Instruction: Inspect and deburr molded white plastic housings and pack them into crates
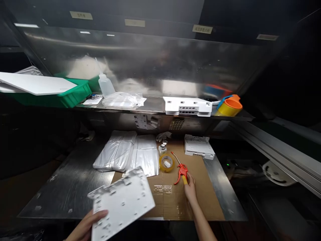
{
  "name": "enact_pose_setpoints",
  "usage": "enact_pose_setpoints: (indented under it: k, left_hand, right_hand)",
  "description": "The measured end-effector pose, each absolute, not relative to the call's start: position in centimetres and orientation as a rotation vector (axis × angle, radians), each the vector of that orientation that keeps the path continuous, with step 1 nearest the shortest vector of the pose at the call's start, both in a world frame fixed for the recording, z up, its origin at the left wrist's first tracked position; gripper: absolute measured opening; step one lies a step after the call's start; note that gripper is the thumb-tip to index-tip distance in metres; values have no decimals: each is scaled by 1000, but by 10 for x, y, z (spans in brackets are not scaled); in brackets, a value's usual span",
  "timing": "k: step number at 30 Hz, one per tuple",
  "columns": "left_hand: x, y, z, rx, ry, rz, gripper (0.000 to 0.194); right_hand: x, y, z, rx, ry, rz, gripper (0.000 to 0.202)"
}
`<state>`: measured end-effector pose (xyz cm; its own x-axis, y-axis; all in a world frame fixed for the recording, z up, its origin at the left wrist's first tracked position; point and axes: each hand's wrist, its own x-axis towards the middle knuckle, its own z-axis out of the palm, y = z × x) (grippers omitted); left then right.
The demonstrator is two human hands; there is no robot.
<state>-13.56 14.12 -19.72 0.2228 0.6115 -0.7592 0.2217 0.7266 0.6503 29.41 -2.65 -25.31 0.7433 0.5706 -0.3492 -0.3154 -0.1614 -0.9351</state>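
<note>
My left hand [91, 221] grips a white plastic panel [125, 202] by its left edge, thumb on the face. The panel is tilted over the front of the bench, its clips and small bosses facing me. My right hand [190, 187] is closed at the yellow lower end of a red air blow gun [183, 170], whose thin metal nozzle points up and left; some fingers are hidden. Just left of the gun lies a roll of clear yellowish tape [167, 163]. Behind the tape stands a small white bottle with a metal top [163, 148].
Stacked clear plastic bags [115, 150] lie left of the tape on cardboard [195, 204]. Another white plastic part [199, 147] sits at the back right. The shelf above carries a green bin [77, 92], a squeeze bottle [105, 85], a white housing [188, 106] and a yellow-orange roll [230, 105].
</note>
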Motion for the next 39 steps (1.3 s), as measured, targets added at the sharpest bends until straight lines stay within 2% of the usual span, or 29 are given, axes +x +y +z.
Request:
enact_pose_setpoints:
  k: [3,5,8,11,15,20,28,33,39]
  left_hand:
    - [-67,161,-190,1122,881,-23,77]
    - [-25,168,-194,1254,773,-93,74]
    - [26,175,-213,1483,753,-111,65]
    - [60,181,-237,1802,829,-41,55]
    - [76,187,-264,2210,857,24,29]
    - [68,200,-286,2477,827,-37,28]
    - [64,246,-290,2334,827,-118,29]
    - [72,277,-292,1994,867,-130,28]
    - [77,294,-295,1664,790,-57,26]
  right_hand:
    - [263,-40,-234,-1489,-209,894,65]
    - [242,-52,-219,-1406,-177,1030,59]
    - [227,-71,-203,-1242,-42,1163,63]
    - [231,-91,-198,-1136,142,1057,68]
    - [242,-121,-194,-1106,303,822,77]
    - [238,-146,-173,-1107,366,628,81]
    - [228,-158,-164,-1139,373,561,82]
    - [225,-147,-179,-1196,383,617,80]
    - [210,-98,-206,-1233,336,697,88]
